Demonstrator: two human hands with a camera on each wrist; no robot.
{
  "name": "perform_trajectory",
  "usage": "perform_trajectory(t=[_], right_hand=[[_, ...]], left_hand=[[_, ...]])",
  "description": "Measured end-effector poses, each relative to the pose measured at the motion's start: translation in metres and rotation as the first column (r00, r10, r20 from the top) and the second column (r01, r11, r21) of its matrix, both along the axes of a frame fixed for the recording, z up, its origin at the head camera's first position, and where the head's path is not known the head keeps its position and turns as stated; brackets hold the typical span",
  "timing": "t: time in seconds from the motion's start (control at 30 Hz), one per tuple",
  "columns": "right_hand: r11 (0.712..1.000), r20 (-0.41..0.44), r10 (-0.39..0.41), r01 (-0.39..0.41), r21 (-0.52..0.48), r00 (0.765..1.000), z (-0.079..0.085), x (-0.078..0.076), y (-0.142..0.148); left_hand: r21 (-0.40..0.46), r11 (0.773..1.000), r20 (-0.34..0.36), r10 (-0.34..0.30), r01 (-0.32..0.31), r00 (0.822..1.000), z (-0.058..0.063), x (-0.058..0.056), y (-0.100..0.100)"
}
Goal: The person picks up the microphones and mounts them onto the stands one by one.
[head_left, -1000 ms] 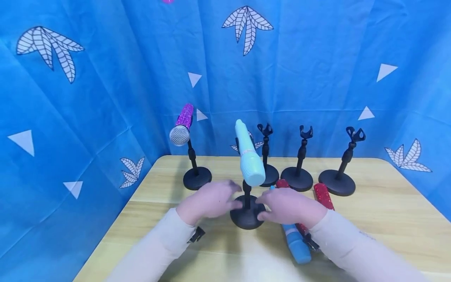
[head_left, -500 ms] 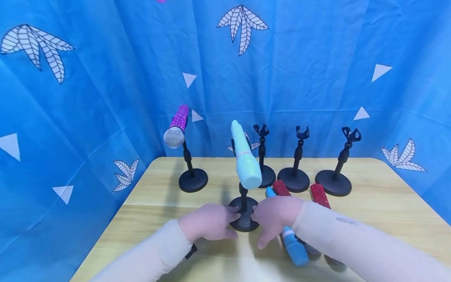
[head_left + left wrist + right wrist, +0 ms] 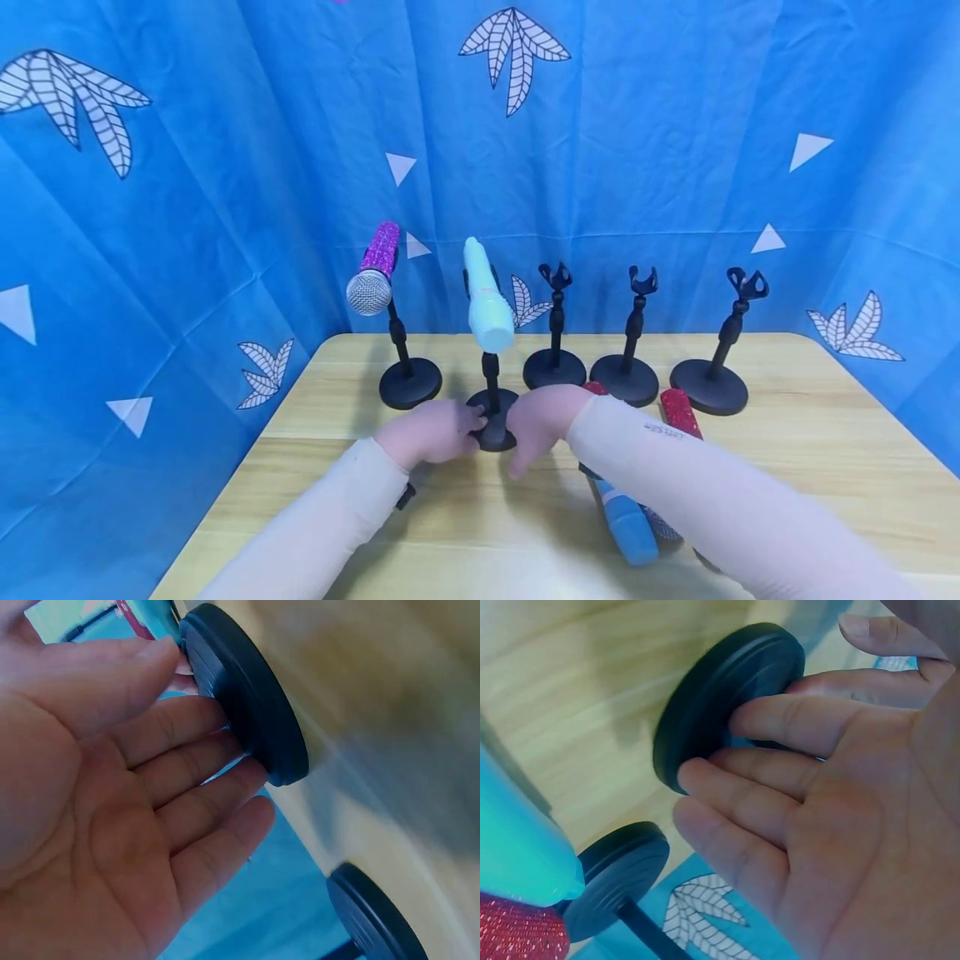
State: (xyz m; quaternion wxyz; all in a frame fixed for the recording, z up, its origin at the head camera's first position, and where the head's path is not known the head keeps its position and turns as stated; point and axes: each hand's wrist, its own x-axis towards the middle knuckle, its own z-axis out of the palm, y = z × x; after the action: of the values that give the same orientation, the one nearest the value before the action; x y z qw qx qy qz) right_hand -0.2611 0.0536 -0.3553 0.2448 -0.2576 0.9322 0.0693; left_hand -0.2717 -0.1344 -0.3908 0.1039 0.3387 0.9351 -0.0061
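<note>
A mint-green microphone (image 3: 490, 310) sits tilted in the clip of a black stand, its head toward me. My left hand (image 3: 435, 432) is at the left of this stand's round base (image 3: 497, 437), with extended fingertips touching it in the left wrist view. On the other side, my right hand (image 3: 542, 417) has its fingers against the same base; in the right wrist view they are nearly straight, the thumb apart. Neither hand is curled round the base (image 3: 720, 705). Beside it at left, another stand (image 3: 409, 383) holds a glittery purple microphone (image 3: 381, 254).
Three black stands with bare clips, the left one (image 3: 555, 368), the middle one (image 3: 625, 379) and the right one (image 3: 708, 387), line the back right. A blue microphone (image 3: 630, 527) and red glittery microphones (image 3: 681, 412) lie partly under my right forearm. A blue curtain (image 3: 660, 167) surrounds the table.
The stand with the mint-green microphone has moved back and slightly left, toward the row. Both hands have moved with it, low at its base. The view shifted slightly earlier.
</note>
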Motion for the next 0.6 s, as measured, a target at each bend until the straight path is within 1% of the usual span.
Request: perform_trajectory(t=[0.1,0.27,0.33,0.47,0.57,0.6], right_hand=[[1.0,-0.017,-0.005,0.005,-0.012,1.0,-0.004,-0.013,-0.003],[0.996,0.003,-0.067,0.067,-0.058,0.998,-0.009,-0.033,-0.005],[0.991,0.016,-0.093,0.094,-0.092,0.996,-0.009,-0.041,-0.007],[0.979,0.022,-0.154,0.155,-0.133,0.988,-0.008,-0.054,-0.013],[0.973,0.008,-0.186,0.185,-0.14,0.983,-0.006,-0.059,-0.016],[0.971,0.008,-0.191,0.19,-0.148,0.982,-0.006,-0.06,-0.016]], left_hand=[[-0.018,1.0,-0.041,0.01,-0.011,0.999,0.001,-0.013,-0.002],[-0.048,0.999,-0.1,0.005,-0.01,0.995,0.0,-0.032,-0.003],[-0.061,0.998,-0.105,0.022,-0.028,0.994,0.0,-0.039,-0.003],[-0.032,0.993,-0.088,0.113,-0.116,0.99,-0.003,-0.053,-0.003],[-0.011,0.987,-0.071,0.161,-0.162,0.984,-0.005,-0.061,0.0],[-0.026,0.986,-0.071,0.163,-0.165,0.984,-0.004,-0.062,0.001]])
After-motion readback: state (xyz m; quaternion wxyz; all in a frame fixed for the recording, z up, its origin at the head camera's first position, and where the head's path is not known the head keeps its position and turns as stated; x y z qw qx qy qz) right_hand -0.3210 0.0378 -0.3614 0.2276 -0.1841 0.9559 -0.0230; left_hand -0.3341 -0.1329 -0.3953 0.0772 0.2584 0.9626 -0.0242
